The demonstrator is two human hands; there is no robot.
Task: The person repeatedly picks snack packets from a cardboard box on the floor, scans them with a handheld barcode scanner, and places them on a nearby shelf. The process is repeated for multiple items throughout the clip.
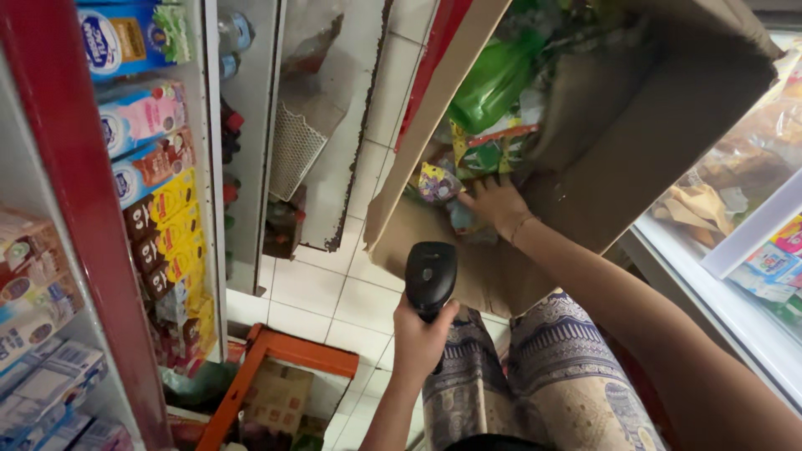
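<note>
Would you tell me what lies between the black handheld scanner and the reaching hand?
In the head view, only bare cardboard box flap between black handheld scanner and right hand.

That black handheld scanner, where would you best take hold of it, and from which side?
Grip the handle below the wide head of the black scanner, coming from beneath. The head flares wider than the handle, and it stands roughly upright with the handle pointing down. The left hand holds it just so, fingers wrapped around the handle. The right hand is in the cardboard box.

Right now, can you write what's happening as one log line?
left hand: grips black scanner | right hand: reaching among snack packets | cardboard box: open, tilted
</note>
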